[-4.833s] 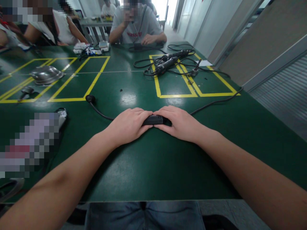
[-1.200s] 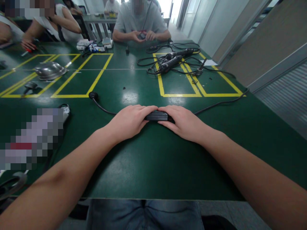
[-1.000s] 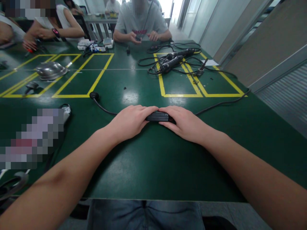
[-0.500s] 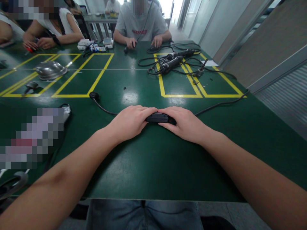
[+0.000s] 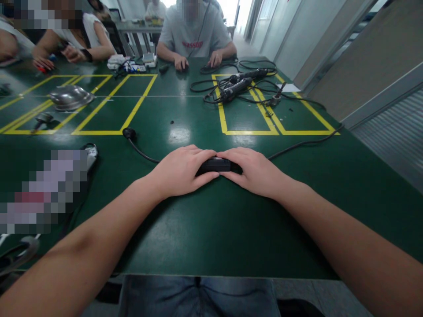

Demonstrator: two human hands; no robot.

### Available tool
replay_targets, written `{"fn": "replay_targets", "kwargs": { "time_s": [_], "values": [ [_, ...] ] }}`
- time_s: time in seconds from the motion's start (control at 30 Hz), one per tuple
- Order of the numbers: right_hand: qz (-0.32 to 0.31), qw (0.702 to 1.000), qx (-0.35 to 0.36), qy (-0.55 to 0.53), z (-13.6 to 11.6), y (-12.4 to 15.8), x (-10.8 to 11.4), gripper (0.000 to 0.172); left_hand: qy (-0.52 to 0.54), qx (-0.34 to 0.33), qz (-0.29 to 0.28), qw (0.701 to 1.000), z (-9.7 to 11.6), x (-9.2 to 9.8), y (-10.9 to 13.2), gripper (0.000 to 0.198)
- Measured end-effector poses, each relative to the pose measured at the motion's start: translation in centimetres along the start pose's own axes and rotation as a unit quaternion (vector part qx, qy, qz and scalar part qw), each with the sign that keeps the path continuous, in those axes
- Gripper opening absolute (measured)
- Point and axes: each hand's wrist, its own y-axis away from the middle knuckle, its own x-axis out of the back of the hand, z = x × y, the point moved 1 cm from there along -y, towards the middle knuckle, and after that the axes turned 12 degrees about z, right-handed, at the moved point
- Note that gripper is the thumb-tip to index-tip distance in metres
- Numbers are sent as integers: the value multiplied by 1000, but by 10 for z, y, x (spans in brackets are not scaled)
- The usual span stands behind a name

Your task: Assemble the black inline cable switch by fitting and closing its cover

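A black power adapter (image 5: 215, 165), a small oblong block, lies on the green table in front of me. My left hand (image 5: 183, 171) is wrapped round its left end, thumb along the near side and fingers over the top. Round the right end curls my right hand (image 5: 254, 171) in the same way, and the fingertips of both hands almost meet. From the left side a thin black cable (image 5: 141, 152) leads to a round black plug (image 5: 128, 133). Another black cable (image 5: 302, 144) runs off to the right. Both ends of the adapter are hidden under my palms.
Yellow tape (image 5: 251, 132) marks boxes on the table (image 5: 218, 237). Black tool handles (image 5: 236, 89) with tangled cables lie at the back right. A metal bowl-like part (image 5: 71, 97) sits at the left, a blurred-out object (image 5: 42, 189) nearer me. Co-workers sit across the table.
My left thumb has come forward along the adapter's near side; my right hand has barely moved. Across the table, a co-worker's hand has shifted slightly, leaving a dark object beside it.
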Motion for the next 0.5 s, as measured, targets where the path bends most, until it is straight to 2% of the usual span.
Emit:
{"fn": "replay_targets", "kwargs": {
  "time_s": [0.5],
  "values": [
    [16,1000,-21,-15,-4,-1,1,46,50,36,22,998,-5,-4,3,48]
  ]
}}
